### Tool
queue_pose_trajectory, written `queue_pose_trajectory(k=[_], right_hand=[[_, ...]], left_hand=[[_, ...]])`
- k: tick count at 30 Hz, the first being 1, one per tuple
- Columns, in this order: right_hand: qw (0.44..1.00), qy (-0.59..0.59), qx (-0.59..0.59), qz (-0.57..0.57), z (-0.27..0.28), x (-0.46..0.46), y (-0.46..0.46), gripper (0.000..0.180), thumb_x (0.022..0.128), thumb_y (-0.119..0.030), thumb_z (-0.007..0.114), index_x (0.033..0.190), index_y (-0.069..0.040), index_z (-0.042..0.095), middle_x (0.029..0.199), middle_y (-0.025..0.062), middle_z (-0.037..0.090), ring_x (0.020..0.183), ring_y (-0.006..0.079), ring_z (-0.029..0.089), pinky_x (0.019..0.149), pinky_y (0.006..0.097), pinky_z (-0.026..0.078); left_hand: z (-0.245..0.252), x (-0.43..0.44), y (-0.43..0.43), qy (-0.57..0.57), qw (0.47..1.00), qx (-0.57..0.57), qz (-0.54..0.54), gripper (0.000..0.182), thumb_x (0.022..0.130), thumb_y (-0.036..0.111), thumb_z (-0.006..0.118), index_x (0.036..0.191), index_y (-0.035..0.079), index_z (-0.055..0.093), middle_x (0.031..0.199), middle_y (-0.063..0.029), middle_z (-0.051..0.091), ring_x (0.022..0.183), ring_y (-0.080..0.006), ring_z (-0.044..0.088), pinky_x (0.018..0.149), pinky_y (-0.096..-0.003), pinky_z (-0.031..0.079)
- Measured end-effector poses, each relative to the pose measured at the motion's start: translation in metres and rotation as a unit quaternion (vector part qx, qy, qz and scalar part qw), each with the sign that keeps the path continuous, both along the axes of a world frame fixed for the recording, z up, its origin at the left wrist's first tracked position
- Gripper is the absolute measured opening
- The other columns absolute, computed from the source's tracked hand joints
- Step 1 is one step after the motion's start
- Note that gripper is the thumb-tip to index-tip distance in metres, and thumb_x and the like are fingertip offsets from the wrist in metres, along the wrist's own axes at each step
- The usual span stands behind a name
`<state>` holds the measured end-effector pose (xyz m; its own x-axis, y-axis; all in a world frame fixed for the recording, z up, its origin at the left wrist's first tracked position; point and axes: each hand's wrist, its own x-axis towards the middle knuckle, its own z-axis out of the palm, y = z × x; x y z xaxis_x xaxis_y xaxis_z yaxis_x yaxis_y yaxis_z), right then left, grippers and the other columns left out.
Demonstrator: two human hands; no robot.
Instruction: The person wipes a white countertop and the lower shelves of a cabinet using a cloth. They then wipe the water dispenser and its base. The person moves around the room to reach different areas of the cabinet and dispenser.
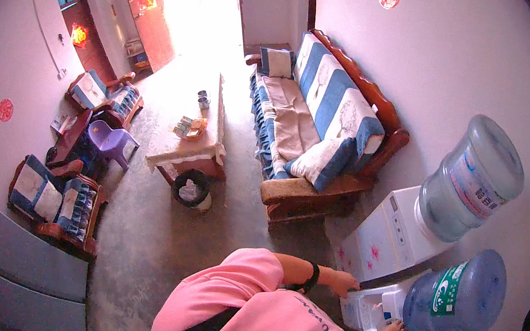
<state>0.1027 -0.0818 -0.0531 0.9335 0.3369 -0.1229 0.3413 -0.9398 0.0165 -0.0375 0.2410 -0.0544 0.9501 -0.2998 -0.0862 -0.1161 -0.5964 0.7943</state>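
A white water dispenser (pixel 351 311) stands in front of me at the lower right. On top of it sits a blue-tinted water bottle (pixel 461 297) with a green label, upside down. My left hand (pixel 345 283) is at the dispenser's near left edge, its fingers curled and partly hidden there. My right hand (pixel 392 330) grips the dispenser's opposite side, close to the bottle's lower end, fingertips over the edge. The dispenser's tap recess, with red and blue marks, lies between my hands.
A second white dispenser (pixel 386 239) with a clear bottle (pixel 468 182) stands close to the left. Beyond are a wooden sofa (pixel 323 183), a cloth-covered table (pixel 181 149), a waste bin (pixel 191 191) and a purple stool (pixel 112 140). A grey refrigerator (pixel 22 254) stands behind me.
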Motion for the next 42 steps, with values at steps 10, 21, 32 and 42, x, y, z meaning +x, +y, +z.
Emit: queue_pose_trajectory(k=[10, 21, 32, 42], right_hand=[[0.998, 0.006, -0.063, 0.022, -0.019, 0.022, 0.038, 0.034, 0.097, -0.007, 0.043, 0.127, 0.002, 0.057, 0.130, 0.0187, 0.057, 0.118, 0.0375, 0.054, 0.100, 0.0447, 0.044], [0.970, -0.089, -0.196, 0.112, -0.069, 0.068, 0.094, 0.035, 0.098, -0.010, 0.042, 0.125, 0.007, 0.056, 0.130, 0.0210, 0.057, 0.123, 0.0348, 0.051, 0.106, 0.0392, 0.042], [0.967, 0.016, 0.229, 0.106, -0.012, 0.158, 0.168, 0.045, 0.094, -0.015, 0.051, 0.133, 0.007, 0.052, 0.137, 0.0308, 0.053, 0.132, 0.0418, 0.047, 0.111, 0.0452, 0.037], [0.989, -0.004, 0.136, 0.050, -0.042, 0.218, 0.173, 0.051, 0.092, -0.020, 0.054, 0.136, 0.006, 0.049, 0.143, 0.0297, 0.046, 0.136, 0.0438, 0.041, 0.114, 0.0459, 0.031]], left_hand=[[0.002, -0.015, 0.004, 0.042, 0.999, -0.002, 0.000, 0.051, 0.076, 0.022, 0.070, 0.123, 0.003, 0.063, 0.106, -0.0210, 0.069, 0.097, -0.0386, 0.066, 0.084, -0.0468, 0.052], [-0.042, 0.016, -0.011, -0.029, 0.998, -0.043, 0.020, 0.032, 0.078, 0.023, 0.068, 0.101, 0.003, 0.067, 0.090, -0.0187, 0.069, 0.085, -0.0379, 0.066, 0.075, -0.0472, 0.052], [-0.048, 0.031, -0.021, 0.049, 0.999, -0.005, 0.017, 0.031, 0.082, 0.028, 0.065, 0.101, 0.004, 0.063, 0.089, -0.0193, 0.068, 0.087, -0.0396, 0.066, 0.077, -0.0511, 0.051], [-0.027, 0.003, -0.012, 0.094, 0.991, -0.046, 0.088, 0.036, 0.082, 0.025, 0.063, 0.111, 0.004, 0.068, 0.102, -0.0188, 0.070, 0.098, -0.0387, 0.066, 0.085, -0.0478, 0.053]])
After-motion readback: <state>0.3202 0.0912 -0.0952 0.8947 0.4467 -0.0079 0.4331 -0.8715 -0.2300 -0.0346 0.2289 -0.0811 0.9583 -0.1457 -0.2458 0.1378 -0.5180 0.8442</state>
